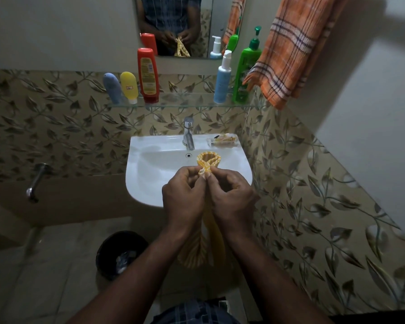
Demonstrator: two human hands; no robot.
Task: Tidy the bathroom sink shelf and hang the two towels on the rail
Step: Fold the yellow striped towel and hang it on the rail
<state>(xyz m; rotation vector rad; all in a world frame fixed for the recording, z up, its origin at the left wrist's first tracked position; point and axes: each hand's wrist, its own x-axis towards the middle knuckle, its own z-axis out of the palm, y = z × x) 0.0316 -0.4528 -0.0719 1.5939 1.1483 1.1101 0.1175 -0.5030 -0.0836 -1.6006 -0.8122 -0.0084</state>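
Pinching the yellow towel (208, 159), left hand (185, 197) and right hand (232, 197) hold it over the sink (150, 167). Orange towel (297, 54) hangs at 1 o'clock

head view, wide-angle, looks forward-down at close hands over sink (150, 188).

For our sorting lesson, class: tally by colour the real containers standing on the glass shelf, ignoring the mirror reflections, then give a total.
Red: 1, the tall red plastic bottle
Yellow: 1, the yellow squeeze tube
Green: 1, the green pump bottle
Blue: 2, the grey-blue squeeze tube and the light-blue pump bottle
Total on the glass shelf: 5
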